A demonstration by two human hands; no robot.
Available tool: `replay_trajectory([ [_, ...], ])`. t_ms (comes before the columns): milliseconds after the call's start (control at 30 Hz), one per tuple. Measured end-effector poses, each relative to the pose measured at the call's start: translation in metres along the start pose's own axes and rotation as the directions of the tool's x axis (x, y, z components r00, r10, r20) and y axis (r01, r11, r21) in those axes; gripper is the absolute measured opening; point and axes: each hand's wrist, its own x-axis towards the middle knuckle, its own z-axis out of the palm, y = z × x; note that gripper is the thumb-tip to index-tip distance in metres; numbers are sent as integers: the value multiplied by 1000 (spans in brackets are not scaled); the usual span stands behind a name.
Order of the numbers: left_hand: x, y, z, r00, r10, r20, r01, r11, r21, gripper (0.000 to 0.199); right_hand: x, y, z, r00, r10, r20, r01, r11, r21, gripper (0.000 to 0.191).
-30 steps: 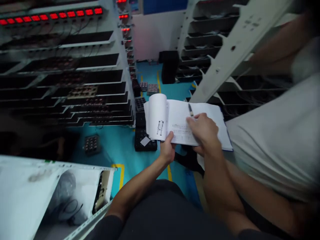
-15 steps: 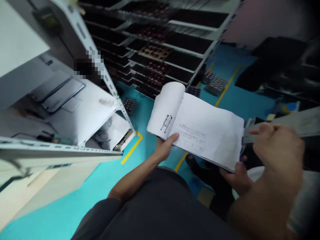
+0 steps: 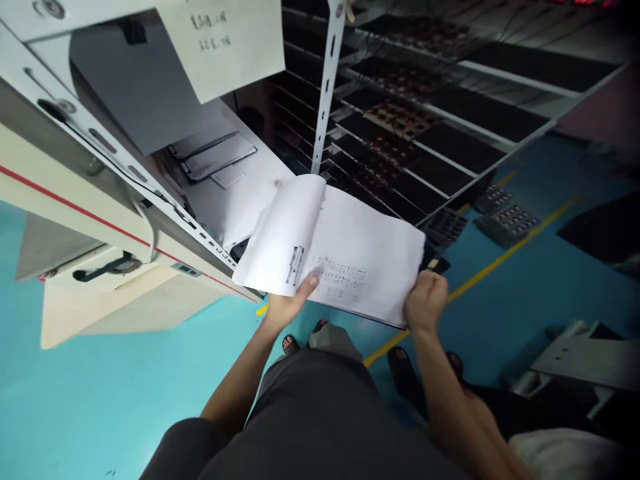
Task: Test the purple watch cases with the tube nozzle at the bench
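Observation:
A clipboard of white sheets is held out in front of me, its top pages curled over at the left. Small printed lines show on the open sheet. My left hand grips the lower left edge, thumb on top of the paper. Closed around the right edge is my right hand; its fingertips are hidden. Beneath the sheets a dark backing shows along the lower edge.
On my left stands a white metal rack with a shelf holding another clipboard. Dark shelving fills the back. Trays of small parts lie on the blue floor. Someone in black trousers is close at lower right.
My view has swung right-to-left toward the rack. My right hand, raised off the clipboard before, now grips its right edge. Another person's hand at that lower right corner is gone from it.

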Motion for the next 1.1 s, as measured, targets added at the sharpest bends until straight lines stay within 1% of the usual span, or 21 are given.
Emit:
replay_trajectory([
  [67, 5, 1, -28, 994, 57, -89, -53, 997, 50, 73, -7, -4, 32, 1000, -4, 0, 4, 999, 36, 42],
  [100, 8, 0, -39, 985, 93, -146, -84, 994, 70, 75, -9, -7, 48, 1000, -6, 13, 5, 999, 54, 42],
  [167, 15, -4, -56, 950, 181, -255, -142, 976, 165, 73, -11, -12, 79, 998, -14, 61, 9, 996, 86, 43],
  [200, 20, -7, -62, 928, 226, -296, -159, 959, 235, 69, -11, -14, 92, 996, -18, 89, 9, 995, 100, 44],
  [233, 25, -11, -67, 912, 268, -312, -166, 934, 316, 63, -10, -16, 105, 993, -21, 116, 8, 994, 111, 44],
  [300, 38, -19, -74, 894, 337, -295, -161, 856, 491, 53, -4, -20, 128, 986, -21, 166, -1, 991, 132, 44],
  [367, 53, -26, -81, 898, 359, -253, -125, 761, 636, 51, 3, -26, 146, 979, -13, 204, -19, 988, 152, 44],
  [467, 71, -35, -85, 937, 292, -193, -47, 652, 757, 53, 14, -37, 170, 969, 12, 246, -59, 981, 184, 45],
  [567, 78, -43, -76, 977, 197, -87, -45, 585, 810, 47, 17, -45, 190, 959, 45, 281, -107, 972, 210, 46],
  [633, 78, -48, -63, 990, 143, -19, -63, 549, 833, 40, 14, -51, 198, 951, 67, 302, -139, 965, 222, 46],
  [700, 80, -52, -51, 994, 111, 24, -78, 520, 851, 32, 9, -57, 200, 941, 75, 329, -158, 959, 236, 45],
  [733, 82, -53, -46, 994, 105, 43, -90, 506, 858, 22, 6, -61, 199, 936, 65, 347, -159, 956, 248, 43],
  [767, 85, -54, -44, 992, 104, 65, -108, 493, 863, 25, 3, -66, 197, 929, 48, 366, -153, 952, 264, 42],
  [800, 89, -55, -43, 990, 108, 90, -131, 479, 868, 40, 1, -71, 194, 924, 24, 382, -142, 949, 282, 41],
  [867, 97, -58, -47, 981, 129, 143, -186, 450, 873, 57, -1, -84, 189, 919, -21, 394, -115, 941, 319, 39],
  [900, 100, -60, -51, 976, 147, 163, -212, 437, 874, 62, -1, -92, 187, 920, -44, 389, -97, 936, 338, 39],
  [967, 104, -62, -59, 964, 193, 183, -249, 415, 875, 64, 2, -108, 184, 921, -111, 374, -50, 917, 396, 39],
  [1000, 106, -63, -63, 958, 218, 186, -263, 408, 874, 62, 5, -117, 184, 913, -157, 378, -26, 899, 437, 39],
  [1033, 109, -62, -65, 950, 253, 184, -275, 400, 874, 61, 9, -126, 185, 896, -208, 393, -9, 875, 483, 38],
  [1100, 118, -58, -64, 921, 354, 165, -299, 370, 880, 62, 20, -141, 187, 847, -296, 442, -3, 828, 561, 37],
])
